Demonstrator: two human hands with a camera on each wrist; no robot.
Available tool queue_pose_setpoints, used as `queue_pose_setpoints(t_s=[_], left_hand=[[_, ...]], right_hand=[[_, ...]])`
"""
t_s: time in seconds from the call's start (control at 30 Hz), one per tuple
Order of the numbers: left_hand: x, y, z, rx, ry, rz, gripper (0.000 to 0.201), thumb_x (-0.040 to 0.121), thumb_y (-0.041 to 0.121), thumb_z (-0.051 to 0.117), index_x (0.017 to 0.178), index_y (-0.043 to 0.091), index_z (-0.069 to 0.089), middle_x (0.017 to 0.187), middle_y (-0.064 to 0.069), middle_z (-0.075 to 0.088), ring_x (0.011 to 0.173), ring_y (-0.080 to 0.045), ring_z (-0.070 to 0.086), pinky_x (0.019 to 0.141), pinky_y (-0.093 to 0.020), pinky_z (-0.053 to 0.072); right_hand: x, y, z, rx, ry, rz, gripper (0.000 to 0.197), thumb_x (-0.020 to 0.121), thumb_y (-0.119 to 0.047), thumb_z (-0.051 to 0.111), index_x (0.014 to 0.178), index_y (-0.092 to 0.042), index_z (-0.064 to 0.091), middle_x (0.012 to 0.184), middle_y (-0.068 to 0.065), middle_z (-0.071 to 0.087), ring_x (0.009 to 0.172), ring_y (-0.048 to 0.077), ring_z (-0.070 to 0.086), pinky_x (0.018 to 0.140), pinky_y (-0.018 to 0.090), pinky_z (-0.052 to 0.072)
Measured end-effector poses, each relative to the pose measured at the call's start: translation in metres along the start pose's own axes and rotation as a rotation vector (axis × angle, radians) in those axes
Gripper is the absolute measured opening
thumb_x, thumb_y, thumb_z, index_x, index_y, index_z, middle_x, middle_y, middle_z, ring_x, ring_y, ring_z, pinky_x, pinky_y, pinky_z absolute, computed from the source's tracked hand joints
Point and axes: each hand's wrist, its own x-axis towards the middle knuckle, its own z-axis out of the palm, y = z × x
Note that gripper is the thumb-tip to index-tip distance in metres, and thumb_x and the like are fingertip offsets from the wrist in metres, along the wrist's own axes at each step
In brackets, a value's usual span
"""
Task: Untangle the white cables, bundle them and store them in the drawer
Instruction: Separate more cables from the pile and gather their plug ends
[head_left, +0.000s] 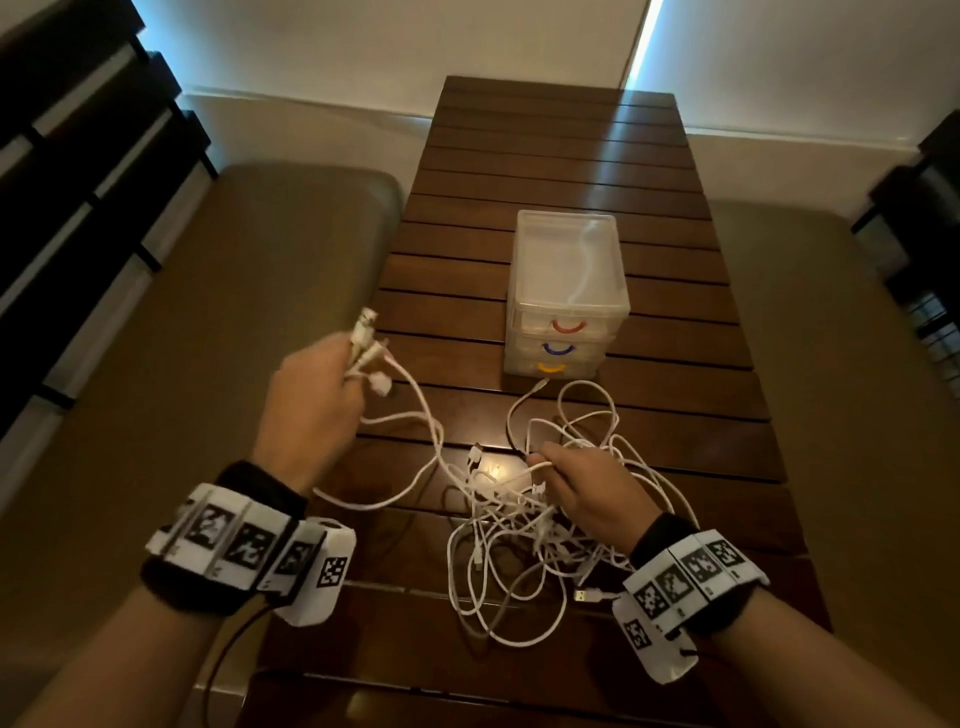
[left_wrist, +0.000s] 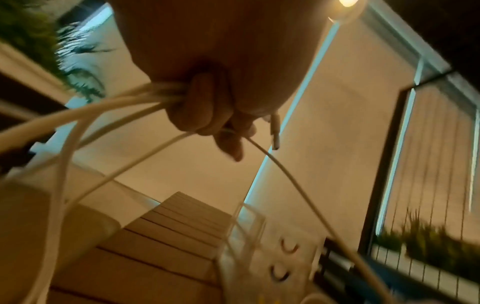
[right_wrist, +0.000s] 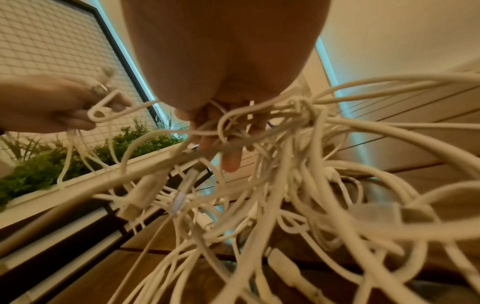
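Note:
A tangle of white cables (head_left: 524, 525) lies on the slatted wooden table (head_left: 675, 426). My left hand (head_left: 317, 400) is raised at the table's left edge and grips several cable ends (head_left: 366, 338), their plugs sticking up; the left wrist view shows the fingers (left_wrist: 200, 111) curled round the strands (left_wrist: 145, 96). My right hand (head_left: 576, 488) rests on the tangle and pinches one strand (head_left: 535, 464); in the right wrist view its fingers (right_wrist: 231, 158) are threaded among the cables (right_wrist: 298, 185). The small clear plastic drawer unit (head_left: 566, 291) stands beyond, all three drawers shut.
The drawer unit has red (head_left: 569, 327), blue (head_left: 558, 349) and yellow (head_left: 550, 368) handles. Cushioned benches (head_left: 234, 312) flank the table on both sides. A loose USB plug (head_left: 589, 596) lies near my right wrist. Bare table stretches behind the drawers.

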Motion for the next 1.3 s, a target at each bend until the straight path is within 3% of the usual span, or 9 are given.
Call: queue_pose_setpoints(t_s=[0.1,0.2,0.27,0.33,0.5,0.77,0.9,1.1,1.3], left_hand=[[-0.01,0.003,0.012,0.132,0.051,0.067,0.025,0.095,0.005,0.051,0.115,0.015,0.062,0.106,-0.003,0.067,0.091,-0.02,0.063,0.075,-0.032,0.043],[-0.03,0.024,0.024,-0.043,-0.048,0.145,0.046,0.096,0.002,0.051,0.138,0.02,0.051,0.118,0.0,0.065,0.088,0.0,0.059,0.083,-0.012,0.045],[-0.042,0.034,0.043,-0.055,-0.207,0.228,0.055,0.093,0.007,0.057,0.143,0.025,0.044,0.132,0.001,0.059,0.101,-0.01,0.063,0.094,-0.025,0.049],[-0.05,0.037,0.066,0.043,-0.349,0.283,0.055,0.092,0.006,0.053,0.144,0.025,0.043,0.135,0.0,0.058,0.112,-0.022,0.061,0.097,-0.04,0.048],[-0.054,0.044,0.087,0.382,-0.514,0.279,0.024,0.095,0.02,0.046,0.117,0.019,0.055,0.109,-0.006,0.065,0.1,-0.03,0.061,0.079,-0.041,0.046],[-0.03,0.032,0.031,-0.236,-0.18,0.016,0.029,0.094,-0.001,0.046,0.097,0.016,0.069,0.071,0.004,0.065,0.044,0.005,0.048,0.045,-0.014,0.034],[-0.026,0.014,0.019,-0.337,-0.037,-0.036,0.036,0.092,-0.005,0.048,0.081,0.025,0.064,0.076,0.014,0.063,0.067,0.004,0.056,0.06,-0.011,0.04],[-0.005,-0.032,0.022,-0.63,0.222,-0.403,0.028,0.097,0.023,0.05,0.076,0.033,0.067,0.076,0.007,0.059,0.079,-0.017,0.053,0.07,-0.034,0.04],[-0.014,-0.015,0.024,0.017,0.163,-0.052,0.018,0.097,0.007,0.048,0.097,0.018,0.062,0.093,0.001,0.062,0.082,-0.021,0.059,0.068,-0.029,0.037]], right_hand=[[0.002,-0.006,0.004,-0.082,-0.04,0.018,0.024,0.103,-0.029,0.04,0.09,-0.019,0.057,0.07,-0.01,0.057,0.066,0.016,0.056,0.062,0.037,0.043],[0.004,-0.006,0.006,-0.085,-0.038,0.032,0.035,0.102,-0.04,0.029,0.092,-0.021,0.057,0.079,-0.001,0.068,0.071,0.021,0.062,0.066,0.04,0.048],[0.007,-0.012,0.005,-0.069,-0.045,0.034,0.032,0.104,-0.039,0.031,0.092,-0.021,0.056,0.08,-0.002,0.067,0.072,0.021,0.062,0.066,0.041,0.049],[0.008,-0.018,0.003,-0.06,-0.051,0.033,0.03,0.105,-0.036,0.033,0.094,-0.019,0.056,0.079,0.0,0.066,0.072,0.022,0.061,0.066,0.041,0.047],[0.006,-0.021,0.001,-0.089,-0.044,0.003,0.03,0.098,-0.033,0.032,0.099,-0.013,0.055,0.078,0.009,0.063,0.072,0.029,0.058,0.064,0.041,0.042],[-0.001,-0.006,0.004,0.055,0.059,0.031,0.047,0.1,-0.051,0.028,0.073,-0.017,0.047,0.062,-0.002,0.05,0.057,0.016,0.048,0.058,0.033,0.033],[-0.003,-0.008,0.004,0.04,0.025,0.008,0.04,0.102,-0.046,0.033,0.074,-0.02,0.044,0.063,-0.003,0.05,0.058,0.014,0.045,0.057,0.031,0.033],[-0.002,0.0,0.006,-0.016,-0.063,0.072,0.036,0.103,-0.038,0.041,0.075,-0.017,0.05,0.068,-0.002,0.053,0.062,0.016,0.049,0.06,0.032,0.034],[-0.008,-0.001,0.012,-0.114,-0.13,0.035,0.036,0.104,-0.042,0.034,0.083,-0.017,0.05,0.075,0.003,0.06,0.067,0.021,0.054,0.062,0.034,0.035]])
